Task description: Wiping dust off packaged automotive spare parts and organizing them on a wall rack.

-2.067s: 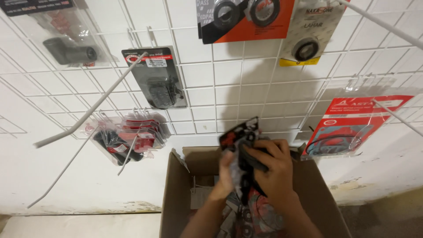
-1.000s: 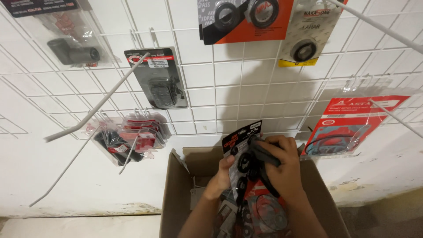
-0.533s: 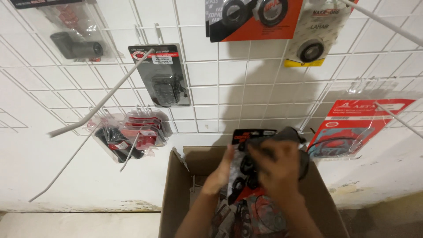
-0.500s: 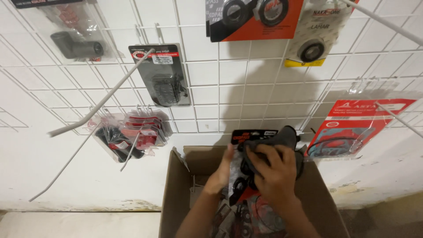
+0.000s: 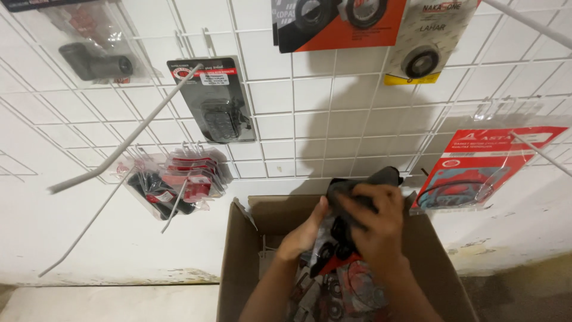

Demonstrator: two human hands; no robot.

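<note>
Head view: right hand [image 5: 375, 223] and left hand [image 5: 307, 229] both grip a black-and-red packet [image 5: 345, 200] over the open cardboard box [image 5: 238, 256], just near of the white wire grid wall [image 5: 286, 125] hung with packaged parts.

Hands [image 5: 351, 223] grip, seemingly, packaged part [image 5: 348, 197] over box [image 5: 238, 256].
</note>
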